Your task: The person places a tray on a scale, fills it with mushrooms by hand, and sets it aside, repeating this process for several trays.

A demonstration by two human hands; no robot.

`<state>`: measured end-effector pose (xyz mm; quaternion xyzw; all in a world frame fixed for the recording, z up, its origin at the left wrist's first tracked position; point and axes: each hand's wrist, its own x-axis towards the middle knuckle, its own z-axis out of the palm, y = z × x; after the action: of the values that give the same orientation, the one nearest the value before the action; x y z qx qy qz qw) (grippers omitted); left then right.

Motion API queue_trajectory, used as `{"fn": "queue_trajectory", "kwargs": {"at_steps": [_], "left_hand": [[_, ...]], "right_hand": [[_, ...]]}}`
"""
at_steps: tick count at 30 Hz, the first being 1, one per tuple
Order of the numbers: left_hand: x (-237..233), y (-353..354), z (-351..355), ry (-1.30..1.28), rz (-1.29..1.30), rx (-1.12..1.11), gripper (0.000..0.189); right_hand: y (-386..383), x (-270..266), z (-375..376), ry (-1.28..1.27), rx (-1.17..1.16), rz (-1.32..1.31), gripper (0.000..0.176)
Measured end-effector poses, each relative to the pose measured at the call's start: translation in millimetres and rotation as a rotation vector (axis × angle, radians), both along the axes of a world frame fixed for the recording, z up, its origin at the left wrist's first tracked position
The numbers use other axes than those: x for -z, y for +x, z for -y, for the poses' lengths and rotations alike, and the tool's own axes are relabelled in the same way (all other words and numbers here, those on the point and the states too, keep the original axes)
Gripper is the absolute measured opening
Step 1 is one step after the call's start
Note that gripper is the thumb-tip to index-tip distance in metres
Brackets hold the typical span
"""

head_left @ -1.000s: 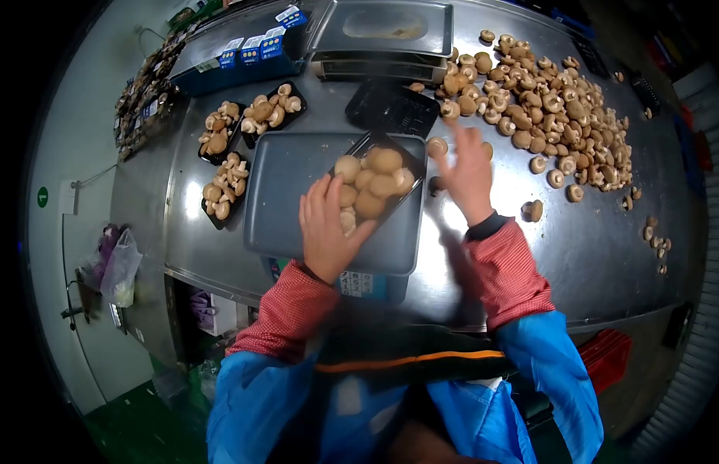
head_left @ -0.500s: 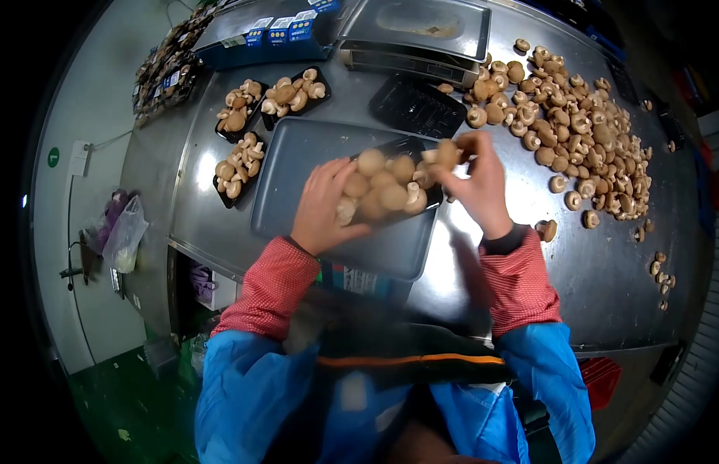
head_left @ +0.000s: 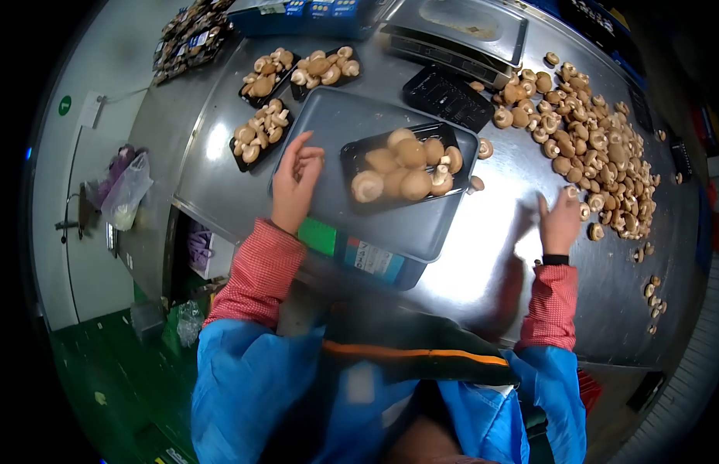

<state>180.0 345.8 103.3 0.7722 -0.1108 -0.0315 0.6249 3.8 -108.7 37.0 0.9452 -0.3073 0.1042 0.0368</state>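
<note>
A black plastic tray of brown-capped mushrooms sits in the wide grey pan in front of me. To its left my left hand hovers over the pan's edge, fingers loosely bent and apart, holding nothing. My right hand is off to the right, at the near edge of a large heap of loose mushrooms. Its thumb stands away from the fingers, and a mushroom shows at the fingertips. A single mushroom lies just right of the pan.
Several filled trays stand left of and behind the pan. Behind it lie an upturned black tray and a metal-topped scale. A blue box is at the back left. A labelled device shows under the pan's front.
My right hand has left the tray and moved right to the heap. My left hand has let go of the tray's left side and drawn back. The view has shifted slightly.
</note>
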Motion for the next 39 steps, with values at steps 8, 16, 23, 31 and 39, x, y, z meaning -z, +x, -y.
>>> {"fn": "queue_trajectory", "kwargs": {"at_steps": [8, 16, 23, 31, 39], "left_hand": [[7, -8, -10, 0.154, -0.108, 0.071, 0.036], [-37, -32, 56, 0.618, 0.554, 0.152, 0.092], [-20, -9, 99, 0.739, 0.567, 0.285, 0.092], [-22, -8, 91, 0.523, 0.515, 0.177, 0.085], [-8, -47, -2, 0.735, 0.301, 0.062, 0.043]], "right_hand": [[-63, 38, 33, 0.748, 0.060, 0.085, 0.033], [74, -66, -89, 0.778, -0.488, 0.556, 0.039], [136, -78, -146, 0.538, -0.804, 0.338, 0.031], [152, -71, -137, 0.483, -0.739, 0.175, 0.030], [139, -63, -125, 0.802, -0.674, 0.398, 0.024]]}}
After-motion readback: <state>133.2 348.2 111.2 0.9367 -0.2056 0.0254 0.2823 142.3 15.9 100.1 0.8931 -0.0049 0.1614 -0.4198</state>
